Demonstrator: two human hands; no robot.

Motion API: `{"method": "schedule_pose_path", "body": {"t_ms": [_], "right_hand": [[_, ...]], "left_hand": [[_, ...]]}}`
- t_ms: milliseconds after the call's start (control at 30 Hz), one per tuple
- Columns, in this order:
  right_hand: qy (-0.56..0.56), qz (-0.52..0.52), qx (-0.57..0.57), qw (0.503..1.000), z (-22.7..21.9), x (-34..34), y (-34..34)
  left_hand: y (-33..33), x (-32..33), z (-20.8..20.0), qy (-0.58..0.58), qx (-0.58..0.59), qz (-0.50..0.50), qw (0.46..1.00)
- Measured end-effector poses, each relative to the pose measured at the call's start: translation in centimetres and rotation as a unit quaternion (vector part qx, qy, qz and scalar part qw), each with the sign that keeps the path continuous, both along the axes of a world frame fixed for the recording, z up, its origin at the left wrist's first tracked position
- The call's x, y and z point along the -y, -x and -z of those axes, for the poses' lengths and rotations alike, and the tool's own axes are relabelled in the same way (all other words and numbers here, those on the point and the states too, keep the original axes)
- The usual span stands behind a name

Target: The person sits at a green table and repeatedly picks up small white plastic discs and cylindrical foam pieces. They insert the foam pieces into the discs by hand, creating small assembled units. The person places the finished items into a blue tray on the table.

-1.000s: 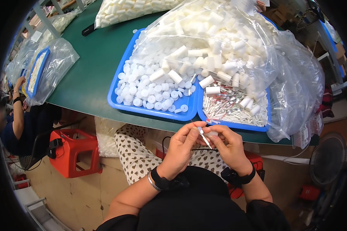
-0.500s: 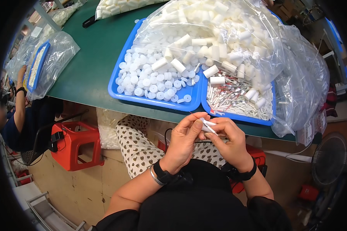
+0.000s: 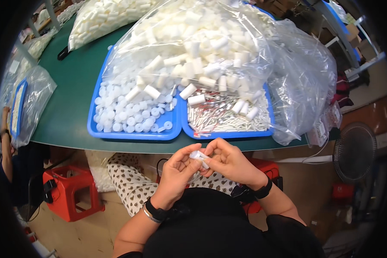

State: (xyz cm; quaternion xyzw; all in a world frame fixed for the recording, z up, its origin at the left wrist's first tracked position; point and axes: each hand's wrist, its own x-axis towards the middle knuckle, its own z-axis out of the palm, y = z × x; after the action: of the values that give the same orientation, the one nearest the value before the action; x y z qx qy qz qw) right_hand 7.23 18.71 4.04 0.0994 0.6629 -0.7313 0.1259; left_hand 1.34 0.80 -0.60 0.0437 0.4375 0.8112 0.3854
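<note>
My left hand (image 3: 178, 171) and my right hand (image 3: 231, 163) meet in front of the table edge, fingertips close together. Between them is a small white cylindrical part (image 3: 199, 157), pinched from both sides. Its end towards the left fingers looks wider and slightly translucent; fingers cover much of it. Beyond my hands, a blue tray (image 3: 135, 136) holds many translucent white caps (image 3: 129, 109). Beside it, another blue tray (image 3: 228, 135) holds thin white-tipped parts with red and bare leads (image 3: 213, 114). White foam-like cylinders (image 3: 196, 99) lie over both trays.
A large clear plastic bag (image 3: 193, 38) of white cylinders covers the trays' far side. Another filled bag (image 3: 103, 21) lies at the far left of the green table (image 3: 69, 103). A red stool (image 3: 73, 193) and a co-worker's arm (image 3: 6, 148) are left. A fan (image 3: 354, 150) stands right.
The view has shifted, so the trays and table sit further left. The held part has turned between my fingers, and the thin red lead seen by my left fingers no longer shows.
</note>
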Motion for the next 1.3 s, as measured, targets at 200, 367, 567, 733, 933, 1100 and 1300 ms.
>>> {"method": "schedule_pose_path", "body": {"t_ms": [200, 367, 567, 733, 933, 1100, 1300], "right_hand": [[-0.552, 0.173, -0.156, 0.801, -2.6, -6.8, 0.1], [-0.793, 0.163, -0.127, 0.574, -2.1, -19.0, -1.3], [-0.841, 0.332, -0.051, 0.424, -4.5, -30.6, -1.5], [-0.704, 0.436, 0.066, 0.556, -0.6, -45.3, -1.9], [-0.555, 0.374, 0.022, 0.743, -5.5, -47.3, 0.6], [-0.301, 0.403, -0.309, 0.807, -11.2, -39.5, 5.4], [-0.055, 0.462, -0.307, 0.83, -8.6, -43.3, 0.7]], "left_hand": [[0.9, -0.3, -0.6, -0.028, 0.042, 0.009, 0.999], [0.5, -0.6, -0.6, -0.113, 0.092, 0.079, 0.986], [0.5, -0.4, -0.7, -0.037, 0.048, 0.089, 0.994], [0.6, -0.8, -0.1, -0.008, 0.038, 0.106, 0.994], [0.0, -1.9, 0.0, -0.004, 0.043, 0.096, 0.994], [-0.6, -3.1, -0.2, 0.0, 0.026, 0.116, 0.993], [-0.6, -3.7, 0.0, -0.01, 0.034, 0.123, 0.992]]}}
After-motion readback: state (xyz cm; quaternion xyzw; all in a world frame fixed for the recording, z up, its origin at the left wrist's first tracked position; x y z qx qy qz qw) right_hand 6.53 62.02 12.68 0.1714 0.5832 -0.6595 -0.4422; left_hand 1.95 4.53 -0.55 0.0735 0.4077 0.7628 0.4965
